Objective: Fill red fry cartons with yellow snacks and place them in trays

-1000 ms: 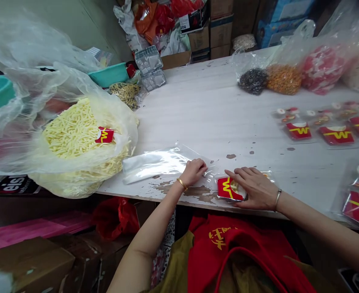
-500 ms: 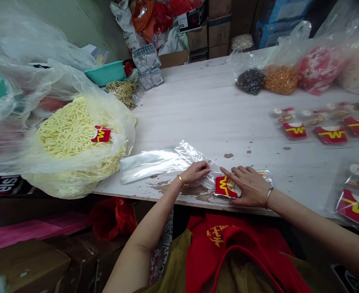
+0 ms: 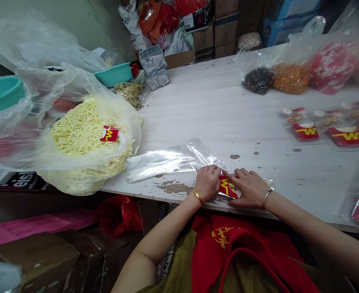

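Near the table's front edge lies a clear plastic bag with a small red fries box (image 3: 228, 188) inside, marked with a yellow zigzag. My right hand (image 3: 249, 188) rests on this packet, its fingers spread flat and covering much of it. Curled at the packet's left end, my left hand (image 3: 208, 182) has its fingers closed on the clear bag's edge; the fingertips are partly hidden. Left of the hands, flat clear plastic bags (image 3: 161, 165) lie on the table.
A big open bag of pale yellow sticks (image 3: 78, 130) stands at left, a red fries box (image 3: 109, 133) on top. Finished-looking packets (image 3: 305, 131) lie at right. Behind them are bags of dark bits (image 3: 258, 80) and orange bits (image 3: 290, 78). A teal basin (image 3: 114, 74) sits at the back left.
My left hand has moved right, up against the packet, and its fingers are more curled. My right hand stays on the packet. The whole view has shifted slightly.
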A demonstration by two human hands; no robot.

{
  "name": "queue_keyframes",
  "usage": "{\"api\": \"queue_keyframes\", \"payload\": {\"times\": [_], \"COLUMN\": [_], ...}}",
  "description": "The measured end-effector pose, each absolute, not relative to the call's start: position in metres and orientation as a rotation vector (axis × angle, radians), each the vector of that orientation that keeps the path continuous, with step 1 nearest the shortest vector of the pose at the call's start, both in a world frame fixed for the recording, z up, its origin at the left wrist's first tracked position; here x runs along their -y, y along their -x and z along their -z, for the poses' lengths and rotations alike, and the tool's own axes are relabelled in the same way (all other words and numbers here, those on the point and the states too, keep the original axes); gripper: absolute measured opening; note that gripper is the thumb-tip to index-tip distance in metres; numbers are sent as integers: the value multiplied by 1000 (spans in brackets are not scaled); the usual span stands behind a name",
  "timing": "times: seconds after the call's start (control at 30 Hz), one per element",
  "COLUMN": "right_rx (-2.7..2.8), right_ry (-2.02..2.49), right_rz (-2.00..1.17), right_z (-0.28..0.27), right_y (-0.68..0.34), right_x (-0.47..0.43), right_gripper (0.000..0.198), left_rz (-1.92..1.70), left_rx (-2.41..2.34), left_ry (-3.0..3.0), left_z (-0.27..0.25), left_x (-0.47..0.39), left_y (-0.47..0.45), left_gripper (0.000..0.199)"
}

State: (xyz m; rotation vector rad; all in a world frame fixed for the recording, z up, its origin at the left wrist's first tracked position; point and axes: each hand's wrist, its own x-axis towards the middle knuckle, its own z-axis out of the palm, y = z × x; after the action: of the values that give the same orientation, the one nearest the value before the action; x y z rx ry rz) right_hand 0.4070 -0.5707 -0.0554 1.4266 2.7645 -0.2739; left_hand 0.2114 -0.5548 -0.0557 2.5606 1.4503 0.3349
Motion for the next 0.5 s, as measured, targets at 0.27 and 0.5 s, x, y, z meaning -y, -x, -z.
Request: {"api": "queue_keyframes", "payload": {"times": [0.27, 0.5], "right_rx": [-2645, -2472], "right_ry": [-1635, -1804], "right_rz": [287, 334], "right_z": [56, 52], "right_y": [-403, -402], "right_x": [574, 573], "right_gripper": [98, 91], "left_rz": [-196, -343], "left_rx": [-1652, -1544], "left_ry": [-2457, -2401], "left_z": [74, 78], "left_x": [569, 584], "left_y": [-183, -209], "left_gripper": [23, 15]}}
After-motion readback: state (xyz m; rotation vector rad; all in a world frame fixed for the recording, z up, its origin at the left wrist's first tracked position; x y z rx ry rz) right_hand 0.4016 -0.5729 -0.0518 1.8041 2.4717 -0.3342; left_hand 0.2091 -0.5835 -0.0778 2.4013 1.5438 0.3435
